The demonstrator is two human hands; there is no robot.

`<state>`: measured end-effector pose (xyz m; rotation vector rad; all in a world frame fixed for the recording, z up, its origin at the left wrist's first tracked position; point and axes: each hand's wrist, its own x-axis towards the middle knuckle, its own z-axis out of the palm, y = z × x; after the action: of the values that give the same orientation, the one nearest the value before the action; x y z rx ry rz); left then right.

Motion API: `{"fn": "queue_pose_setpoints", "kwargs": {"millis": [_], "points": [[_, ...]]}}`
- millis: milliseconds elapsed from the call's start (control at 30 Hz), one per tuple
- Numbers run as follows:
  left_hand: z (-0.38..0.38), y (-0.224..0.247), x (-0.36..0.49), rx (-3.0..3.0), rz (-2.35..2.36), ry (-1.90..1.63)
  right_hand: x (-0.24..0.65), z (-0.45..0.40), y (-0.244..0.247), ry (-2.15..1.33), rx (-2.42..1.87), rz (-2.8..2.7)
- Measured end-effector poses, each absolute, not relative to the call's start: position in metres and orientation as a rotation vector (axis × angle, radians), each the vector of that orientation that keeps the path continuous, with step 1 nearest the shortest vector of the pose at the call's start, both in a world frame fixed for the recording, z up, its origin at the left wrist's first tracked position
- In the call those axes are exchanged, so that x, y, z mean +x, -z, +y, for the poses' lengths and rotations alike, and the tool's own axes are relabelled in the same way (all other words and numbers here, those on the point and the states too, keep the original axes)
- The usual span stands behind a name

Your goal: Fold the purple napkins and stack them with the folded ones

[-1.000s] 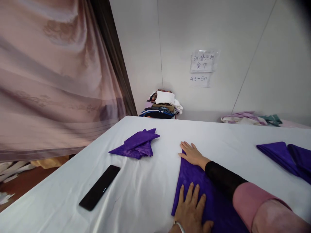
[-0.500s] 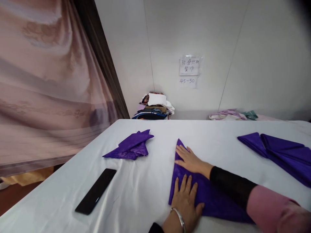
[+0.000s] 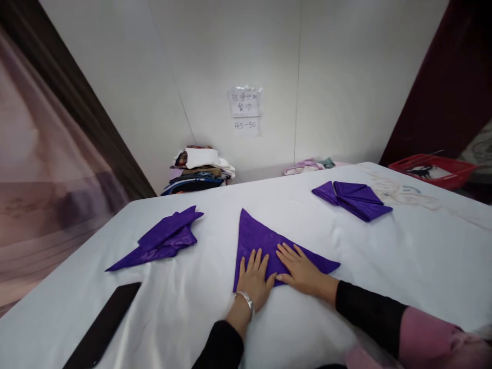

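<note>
A purple cloth napkin point(image 3: 257, 233), folded into a triangle, lies flat on the white-covered table point(image 3: 307, 328). My left hand point(image 3: 255, 279), with a silver bracelet at the wrist, rests open on its lower left part, fingers spread. Beside it my right hand point(image 3: 302, 269) presses flat on the lower middle of the cloth, its fingers also stretched out. Neither hand grips anything. Parts of the lower edge are hidden beneath the hands.
To the left lies a folded purple napkin point(image 3: 165, 236), with a black phone point(image 3: 103, 323) nearer me. Another folded purple napkin point(image 3: 353, 199) is at the right. Stacked clothes point(image 3: 200, 171) sit by the wall, under a paper sign point(image 3: 246, 110). A red basket point(image 3: 434, 171) stands far right.
My view has swung to the right. My right hand has slid from the upper left edge of the triangle down to its lower middle; my left hand still lies on the lower left part.
</note>
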<state>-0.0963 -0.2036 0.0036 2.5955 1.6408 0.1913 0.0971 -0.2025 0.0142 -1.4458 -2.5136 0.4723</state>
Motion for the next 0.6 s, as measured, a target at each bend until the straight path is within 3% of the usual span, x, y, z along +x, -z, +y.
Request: {"fn": "queue_pose_setpoints", "kwargs": {"millis": [433,600], "points": [[-0.202,-0.01,-0.094,2.601,1.649,-0.168,0.193,-0.242,-0.005,-0.386,-1.518,-2.465],[-0.202,-0.009,-0.096,2.582,1.628,-0.238,0.236,-0.256,-0.004,-0.507,-1.713,-2.013]]}}
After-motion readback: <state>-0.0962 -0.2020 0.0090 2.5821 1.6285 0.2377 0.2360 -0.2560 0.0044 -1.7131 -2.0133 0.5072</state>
